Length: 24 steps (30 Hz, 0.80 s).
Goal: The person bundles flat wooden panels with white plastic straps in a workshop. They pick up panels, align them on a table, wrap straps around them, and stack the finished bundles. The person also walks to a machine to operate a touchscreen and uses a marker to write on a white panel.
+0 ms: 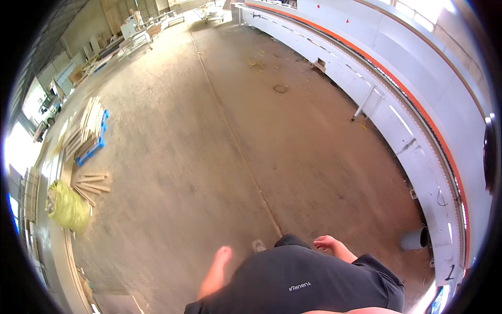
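Observation:
My left hand hangs beside my dark shirt at the lower middle, over the concrete floor. It is smeared by motion and its fingers do not show clearly; I see nothing held in it. On the other side of the shirt is my right hand, its fingers loosely bent and a little apart, with nothing in them. Neither hand touches any object. Between them the tip of a shoe shows on the floor.
A long white machine with an orange stripe runs along the right. Beside its base stands a grey bucket-like cylinder. On the left are a blue pallet with wooden strips, loose wood pieces and a yellow-green sack.

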{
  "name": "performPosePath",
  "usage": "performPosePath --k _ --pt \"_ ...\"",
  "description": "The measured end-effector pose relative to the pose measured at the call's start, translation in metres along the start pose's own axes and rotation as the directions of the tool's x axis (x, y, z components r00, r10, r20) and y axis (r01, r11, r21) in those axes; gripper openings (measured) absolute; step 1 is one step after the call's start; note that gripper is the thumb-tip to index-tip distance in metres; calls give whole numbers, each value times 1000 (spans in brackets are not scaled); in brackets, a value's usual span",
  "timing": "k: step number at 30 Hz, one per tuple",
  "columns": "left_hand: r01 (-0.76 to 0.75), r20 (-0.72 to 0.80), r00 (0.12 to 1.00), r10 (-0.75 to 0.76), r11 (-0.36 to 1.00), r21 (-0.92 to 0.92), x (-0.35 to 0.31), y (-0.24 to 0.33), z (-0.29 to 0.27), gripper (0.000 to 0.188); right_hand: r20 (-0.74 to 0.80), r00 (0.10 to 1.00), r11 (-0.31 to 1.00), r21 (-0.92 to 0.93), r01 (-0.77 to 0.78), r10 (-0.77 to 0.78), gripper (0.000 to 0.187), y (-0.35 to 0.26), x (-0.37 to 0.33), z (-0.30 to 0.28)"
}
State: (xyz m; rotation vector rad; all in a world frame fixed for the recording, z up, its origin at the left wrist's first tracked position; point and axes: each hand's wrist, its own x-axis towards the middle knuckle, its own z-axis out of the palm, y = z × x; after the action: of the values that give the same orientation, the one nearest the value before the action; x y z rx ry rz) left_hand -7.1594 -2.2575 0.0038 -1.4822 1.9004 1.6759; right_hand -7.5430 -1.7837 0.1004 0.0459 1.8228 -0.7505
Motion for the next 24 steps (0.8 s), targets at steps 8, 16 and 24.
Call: performPosePath --k 8,16,24 --pt "-386 53 922 383 909 156 238 418 -79 29 -162 985 918 395 14 54 23 -176 156 -41" --pt "-345 262 932 250 831 437 397 448 -131 17 7 998 997 -40 64 -64 24 -469 384 -177" --pt "2 52 998 -23 926 378 488 535 -150 23 -272 915 954 -83 286 -298 22 -870 517 -363"
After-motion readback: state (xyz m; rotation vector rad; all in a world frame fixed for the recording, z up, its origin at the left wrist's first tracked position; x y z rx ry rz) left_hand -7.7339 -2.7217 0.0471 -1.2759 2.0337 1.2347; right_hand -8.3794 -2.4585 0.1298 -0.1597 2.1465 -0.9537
